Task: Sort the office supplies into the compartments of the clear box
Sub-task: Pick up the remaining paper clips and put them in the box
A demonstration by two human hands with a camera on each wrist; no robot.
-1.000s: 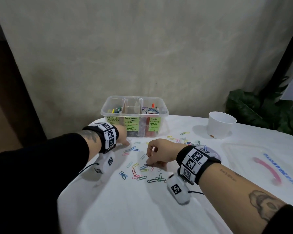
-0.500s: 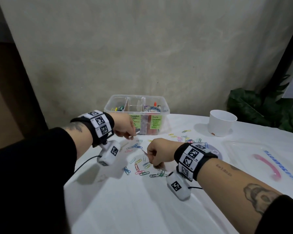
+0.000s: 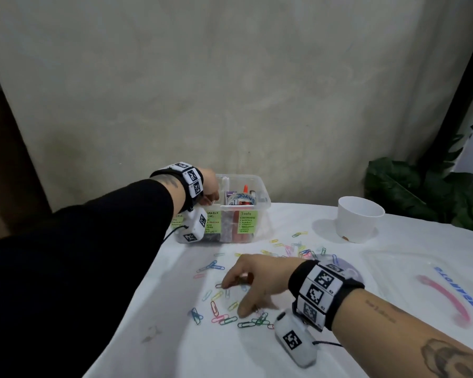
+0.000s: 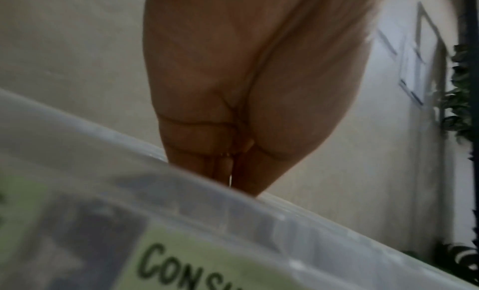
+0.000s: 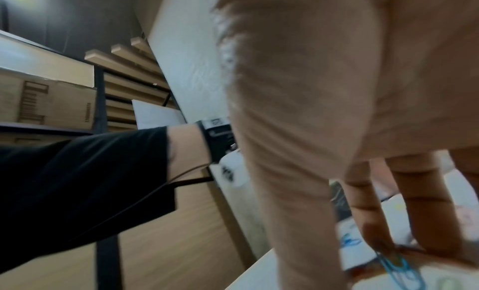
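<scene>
Most of our paper clips (image 3: 224,319) lie scattered on the white table (image 3: 202,350) in front of the clear box (image 3: 261,199), with a second loose patch further right, near the white cup (image 3: 359,218). The box stands at the table's far edge and its green labels face us, so we can read which compartment takes what; the one nearest our left wrist begins "CONS".

Our left hand (image 3: 210,186) hangs over the left part of the box with fingers bunched and pointing down past the rim, a sliver of something thin between the tips. It looks like a pinched clip about to be dropped in, but we cannot make the object out for certain.

Our right hand (image 3: 253,279) is down among the clips, fingers curled onto the table, and the wrist view shows a blue clip (image 5: 396,263) caught at the fingertips. We judge it is gathering the next one while the left unloads, so the two hands alternate.

Plenty of clips are left to sort. The box lid (image 3: 421,282) lies off to the right, out of the way.
</scene>
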